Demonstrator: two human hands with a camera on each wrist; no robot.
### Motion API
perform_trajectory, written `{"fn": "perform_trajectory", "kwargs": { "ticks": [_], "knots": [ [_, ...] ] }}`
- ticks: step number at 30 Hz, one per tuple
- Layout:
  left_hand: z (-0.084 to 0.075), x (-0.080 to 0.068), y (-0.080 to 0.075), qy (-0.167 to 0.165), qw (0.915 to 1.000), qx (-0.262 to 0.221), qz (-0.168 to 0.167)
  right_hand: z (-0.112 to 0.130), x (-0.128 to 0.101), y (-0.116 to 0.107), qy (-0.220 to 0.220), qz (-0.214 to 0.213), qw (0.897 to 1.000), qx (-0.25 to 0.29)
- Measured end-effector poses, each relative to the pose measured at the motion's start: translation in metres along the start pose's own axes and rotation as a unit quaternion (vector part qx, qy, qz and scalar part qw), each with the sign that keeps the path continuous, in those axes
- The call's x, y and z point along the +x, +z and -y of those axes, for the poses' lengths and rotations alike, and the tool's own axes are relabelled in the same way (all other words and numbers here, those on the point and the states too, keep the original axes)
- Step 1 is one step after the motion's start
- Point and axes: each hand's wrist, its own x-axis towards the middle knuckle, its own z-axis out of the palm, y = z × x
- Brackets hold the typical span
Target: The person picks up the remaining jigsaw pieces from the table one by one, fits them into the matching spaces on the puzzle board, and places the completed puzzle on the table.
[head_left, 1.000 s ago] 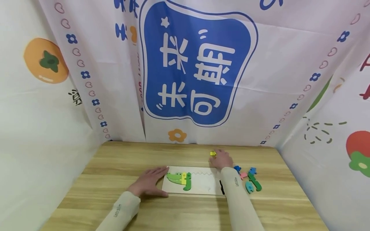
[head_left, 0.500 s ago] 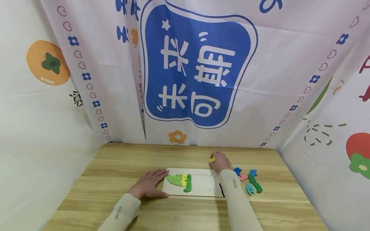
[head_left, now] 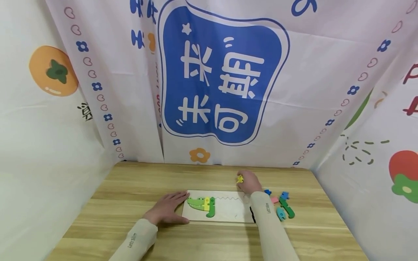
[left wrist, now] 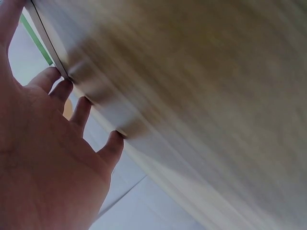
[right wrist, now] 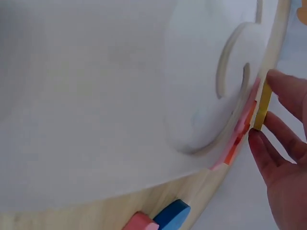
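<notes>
A white wooden puzzle board lies on the table with a green crocodile head, a yellow piece and a green leg piece set in its left part. My left hand rests at the board's left end, fingers spread and thumb by the near corner; in the left wrist view its fingertips reach the edge. Past the board's far right corner, my right hand pinches a yellow puzzle piece between thumb and fingers. The right forearm hides the board's right end.
Right of the forearm lie loose pieces: blue, pink, long green and turquoise. Pink and orange pieces lie beside the board's edge in the right wrist view. A printed cloth hangs behind the table.
My right hand has picked up the yellow piece from the table's far side and drawn it slightly nearer, turning it in the fingers. My left hand has stayed at the board.
</notes>
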Motion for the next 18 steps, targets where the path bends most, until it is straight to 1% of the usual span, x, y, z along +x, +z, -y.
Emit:
{"fn": "perform_trajectory", "kwargs": {
  "ticks": [5, 8, 11, 18],
  "knots": [
    [0.002, 0.001, 0.001, 0.005, 1.0, 0.002, -0.001, 0.003, -0.002, -0.009, 0.0, 0.003, 1.0, 0.031],
    [0.005, 0.002, 0.004, 0.008, 1.0, 0.006, 0.001, 0.005, -0.008, -0.014, -0.017, -0.007, 0.999, 0.043],
    [0.007, 0.003, 0.004, 0.009, 0.9999, 0.007, -0.001, 0.008, -0.019, -0.019, -0.046, -0.016, 0.997, 0.054],
    [0.004, 0.002, 0.002, 0.006, 1.0, 0.006, -0.001, 0.017, -0.045, -0.03, -0.093, -0.025, 0.995, 0.039]
  ]
}}
